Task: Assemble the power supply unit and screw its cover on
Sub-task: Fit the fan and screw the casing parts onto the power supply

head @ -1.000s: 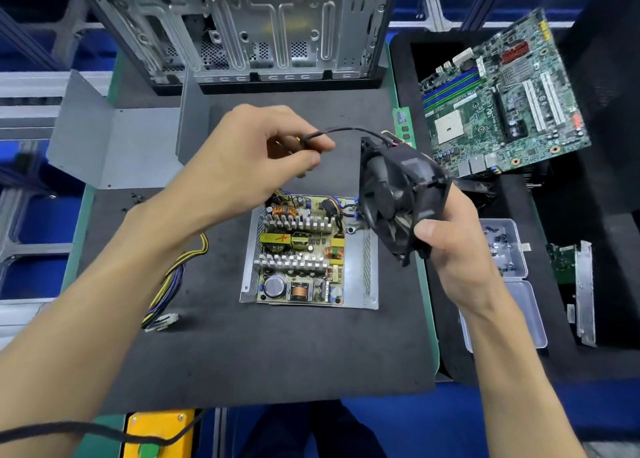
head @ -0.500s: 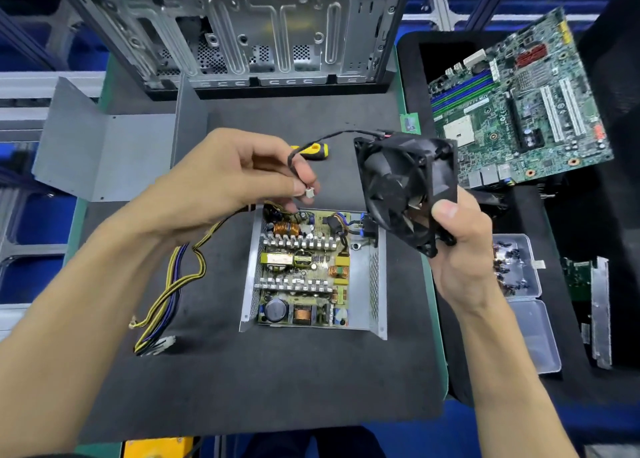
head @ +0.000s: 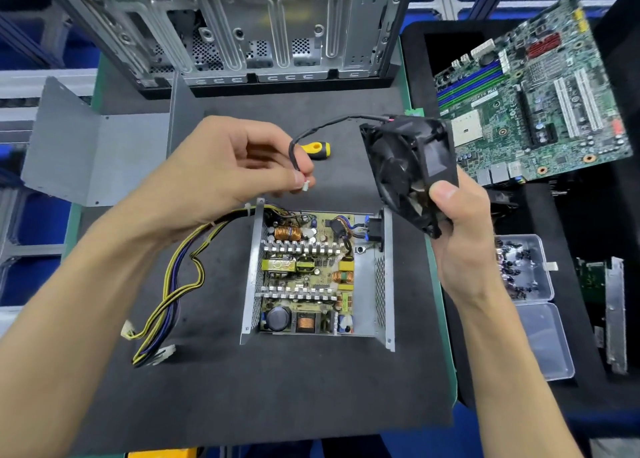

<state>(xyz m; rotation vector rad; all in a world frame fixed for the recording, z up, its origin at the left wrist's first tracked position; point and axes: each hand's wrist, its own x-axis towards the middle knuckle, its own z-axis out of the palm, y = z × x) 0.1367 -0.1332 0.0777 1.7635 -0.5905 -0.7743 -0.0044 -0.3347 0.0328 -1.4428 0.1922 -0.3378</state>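
**Power supply unit open on the mat, fan held above it**

Power supply unit (head: 318,274) lies open on the dark mat (head: 277,388), without cover, and we see its circuit board with coils and heat sinks inside the metal housing. From its upper left corner a bundle of yellow and black cables (head: 180,284) runs down to the left over the mat.

Our right hand (head: 464,243) grips the black fan (head: 408,173) at its lower corner, thumb on the frame, and holds it tilted above the right side of the unit. The fan's thin black wire (head: 311,132) curves to our left hand (head: 221,173), which pinches the small white connector (head: 305,186) between thumb and finger, just above the unit's upper edge.

Behind the left hand a yellow and black screwdriver (head: 317,149) lies on the mat. To the right we see a motherboard (head: 533,94) and a clear plastic box (head: 523,267) with dark screws. A metal computer case (head: 259,25) stands at the far edge.
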